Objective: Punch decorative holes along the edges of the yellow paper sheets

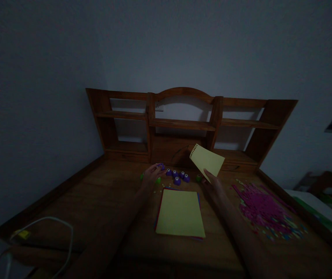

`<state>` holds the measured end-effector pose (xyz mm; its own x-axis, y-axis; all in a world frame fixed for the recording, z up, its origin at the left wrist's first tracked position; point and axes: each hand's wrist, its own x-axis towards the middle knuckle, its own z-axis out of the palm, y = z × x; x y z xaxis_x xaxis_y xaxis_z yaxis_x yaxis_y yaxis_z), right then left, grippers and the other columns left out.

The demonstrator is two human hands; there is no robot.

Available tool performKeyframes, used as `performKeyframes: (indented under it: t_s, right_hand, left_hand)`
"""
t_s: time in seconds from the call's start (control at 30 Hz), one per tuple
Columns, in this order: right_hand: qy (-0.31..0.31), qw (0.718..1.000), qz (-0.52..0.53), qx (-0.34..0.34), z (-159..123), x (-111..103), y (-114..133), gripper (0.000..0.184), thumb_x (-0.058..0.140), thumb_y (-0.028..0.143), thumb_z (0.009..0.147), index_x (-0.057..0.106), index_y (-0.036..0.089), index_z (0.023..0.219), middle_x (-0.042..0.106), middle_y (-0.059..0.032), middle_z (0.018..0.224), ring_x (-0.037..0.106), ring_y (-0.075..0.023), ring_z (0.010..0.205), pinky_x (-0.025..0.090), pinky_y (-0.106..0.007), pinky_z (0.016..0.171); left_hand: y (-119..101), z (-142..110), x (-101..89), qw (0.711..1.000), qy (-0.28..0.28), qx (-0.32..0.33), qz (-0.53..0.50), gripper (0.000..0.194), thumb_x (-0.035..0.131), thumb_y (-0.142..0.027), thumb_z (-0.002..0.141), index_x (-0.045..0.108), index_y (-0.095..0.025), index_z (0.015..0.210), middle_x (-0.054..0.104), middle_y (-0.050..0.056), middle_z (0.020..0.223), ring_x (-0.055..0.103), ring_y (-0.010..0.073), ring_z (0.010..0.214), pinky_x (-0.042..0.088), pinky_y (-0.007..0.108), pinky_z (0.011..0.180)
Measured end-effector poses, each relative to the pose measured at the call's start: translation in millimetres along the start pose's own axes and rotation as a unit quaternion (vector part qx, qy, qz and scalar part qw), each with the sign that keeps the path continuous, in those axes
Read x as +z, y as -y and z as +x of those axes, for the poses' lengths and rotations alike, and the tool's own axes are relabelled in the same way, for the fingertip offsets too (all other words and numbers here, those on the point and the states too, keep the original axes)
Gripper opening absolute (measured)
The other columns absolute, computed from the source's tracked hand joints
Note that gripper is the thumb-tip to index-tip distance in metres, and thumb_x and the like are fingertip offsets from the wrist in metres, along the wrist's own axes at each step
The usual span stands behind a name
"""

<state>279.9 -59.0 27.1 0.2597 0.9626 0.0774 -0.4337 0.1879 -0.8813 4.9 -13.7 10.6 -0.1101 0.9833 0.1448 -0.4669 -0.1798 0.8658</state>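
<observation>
My left hand (152, 174) reaches to the far middle of the desk, its fingers closed around a purple paper punch (161, 166). Pinched in my right hand (214, 185) is a yellow sheet of paper (208, 159), tilted up, with a row of small cut-outs along its left edge. Between the hands stand several more purple paper punches (177, 180) with pale round tops. Green punches sit close to each hand, one green punch (199, 178) by the right and another (158, 180) by the left. Nearer me lies a stack of coloured paper (180, 213), yellow on top.
A heap of pink paper cut-outs (260, 203) with other colours spreads over the right side. Small pale bits lie near the left hand. A wooden shelf unit (183, 124) rises along the back. At the front left are a white cable (71, 232) and a yellow object (23, 234).
</observation>
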Motion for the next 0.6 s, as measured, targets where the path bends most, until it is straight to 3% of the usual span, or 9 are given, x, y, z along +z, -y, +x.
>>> performKeyframes:
  t_s: [0.23,0.6]
  right_hand:
    - [-0.007,0.999,0.037,0.028,6,-1,-5,0.044,0.083,0.033,0.062,0.068,0.021,0.102,0.073,-0.003,0.101,0.067,-0.0196,0.087,0.056,-0.025,0.066]
    - [-0.009,0.999,-0.036,-0.015,-13,8,17,0.027,0.077,0.033,0.067,0.071,0.019,0.088,0.072,-0.0091,0.1,0.065,-0.0243,0.089,0.054,-0.029,0.065]
  left_hand:
    - [-4,-3,6.1,1.0,0.002,-0.007,0.011,0.034,0.084,-0.029,0.063,0.068,-0.013,0.089,0.073,0.008,0.087,0.072,0.0214,0.076,0.057,0.036,0.081]
    - [1,-1,3.4,0.999,0.005,-0.004,0.045,0.043,0.086,-0.033,0.063,0.069,-0.016,0.099,0.074,0.006,0.092,0.072,0.0172,0.072,0.058,0.029,0.074]
